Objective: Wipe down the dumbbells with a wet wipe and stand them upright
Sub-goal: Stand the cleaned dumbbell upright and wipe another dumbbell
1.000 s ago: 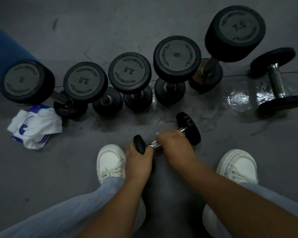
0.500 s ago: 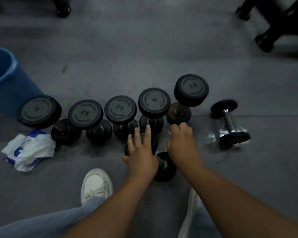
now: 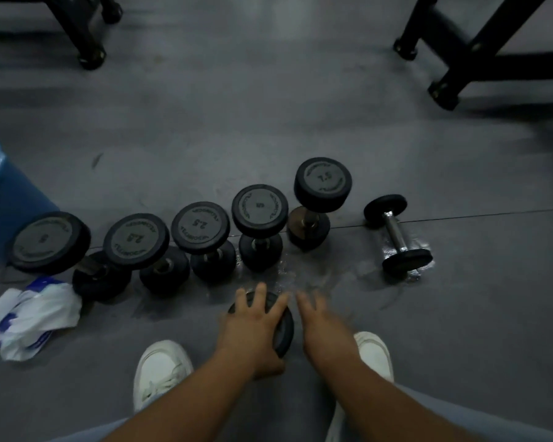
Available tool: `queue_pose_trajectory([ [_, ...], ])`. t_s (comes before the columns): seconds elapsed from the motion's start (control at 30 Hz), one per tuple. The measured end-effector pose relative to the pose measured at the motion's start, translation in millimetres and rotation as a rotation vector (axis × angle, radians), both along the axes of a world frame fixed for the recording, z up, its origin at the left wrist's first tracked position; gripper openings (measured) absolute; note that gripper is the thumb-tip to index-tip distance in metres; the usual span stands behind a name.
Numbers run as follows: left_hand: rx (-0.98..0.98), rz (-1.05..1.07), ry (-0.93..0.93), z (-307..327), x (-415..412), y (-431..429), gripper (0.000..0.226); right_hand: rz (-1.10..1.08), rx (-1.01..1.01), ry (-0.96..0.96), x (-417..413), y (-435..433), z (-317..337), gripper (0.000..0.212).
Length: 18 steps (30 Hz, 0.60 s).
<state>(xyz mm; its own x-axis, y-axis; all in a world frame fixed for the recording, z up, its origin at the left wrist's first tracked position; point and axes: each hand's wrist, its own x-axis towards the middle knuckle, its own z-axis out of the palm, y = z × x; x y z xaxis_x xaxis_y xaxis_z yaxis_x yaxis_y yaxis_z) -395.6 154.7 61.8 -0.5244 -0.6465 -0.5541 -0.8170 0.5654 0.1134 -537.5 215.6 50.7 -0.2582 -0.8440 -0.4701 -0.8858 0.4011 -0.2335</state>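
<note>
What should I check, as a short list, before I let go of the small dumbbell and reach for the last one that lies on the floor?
1. Small black dumbbell upright under left hand: cannot tell, hand covers it.
2. Right hand free: ok, open, blurred, holding nothing.
3. Chrome-handled black dumbbell still lying down: not ok, needs standing.
4. Floor around it: not ok, shiny wet patch.
5. Row of five round black rubber dumbbells upright: ok.
6. Wet wipe in hand: not ok, none seen; crumpled white and blue packet lies at far left.
</note>
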Motion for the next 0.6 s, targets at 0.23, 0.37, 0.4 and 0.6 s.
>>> queue_pose_trajectory([
  [0.23,-0.091,-0.113,0.015,33,-54,-12,0.111,-0.026,0.043,0.279,-80,-27,60,0.063],
  [0.37,-0.085,-0.127,0.077,67,-118,-30,0.115,-0.036,-0.025,0.314,-158,-51,117,0.073],
  [0.4,-0.092,-0.143,0.09,74,-136,-36,0.115,-0.019,-0.025,0.31,-176,-54,128,0.078],
  [0.6,-0.201,-0.275,0.127,82,-232,-66,0.112,-0.041,-0.196,0.342,-255,-46,117,0.086],
])
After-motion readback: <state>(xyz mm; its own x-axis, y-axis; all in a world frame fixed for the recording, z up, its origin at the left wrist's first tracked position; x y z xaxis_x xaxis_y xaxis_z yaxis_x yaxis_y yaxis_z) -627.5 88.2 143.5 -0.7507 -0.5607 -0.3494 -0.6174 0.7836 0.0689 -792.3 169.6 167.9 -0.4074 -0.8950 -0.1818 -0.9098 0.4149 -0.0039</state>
